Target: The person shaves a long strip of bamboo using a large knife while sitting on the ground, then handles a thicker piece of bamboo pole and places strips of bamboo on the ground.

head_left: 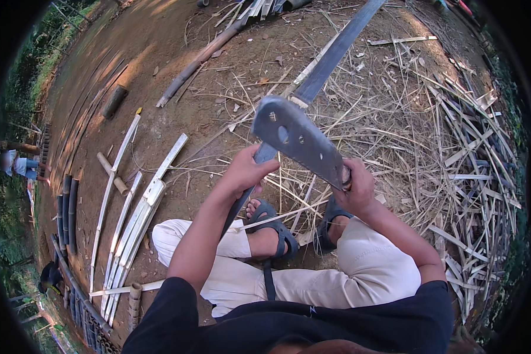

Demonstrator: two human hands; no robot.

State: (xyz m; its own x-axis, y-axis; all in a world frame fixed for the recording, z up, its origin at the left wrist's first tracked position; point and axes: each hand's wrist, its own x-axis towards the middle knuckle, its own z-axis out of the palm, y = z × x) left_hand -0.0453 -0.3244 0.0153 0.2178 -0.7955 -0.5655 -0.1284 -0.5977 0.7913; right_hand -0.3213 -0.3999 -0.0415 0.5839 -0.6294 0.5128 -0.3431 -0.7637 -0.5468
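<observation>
A long, dark-skinned bamboo strip (336, 56) runs from beside my left thigh up and away to the far right. My left hand (249, 171) is closed round its near part. In my right hand (359, 187) is the handle of a broad cleaver (298, 137), its wide grey blade pierced by several holes. The blade lies across the bamboo strip just beyond my left hand and hides a piece of it. Past the blade, pale inner wood shows along one edge of the strip. My sandalled feet rest on the ground below both hands.
Thin bamboo shavings (371, 135) litter the ground ahead, with a heap of split pieces (475, 171) at the right. Pale split strips (138, 230) lie at my left. A bamboo pole (203, 59) lies farther off, near a short bamboo piece (114, 101). Another person (23, 164) is at the far left.
</observation>
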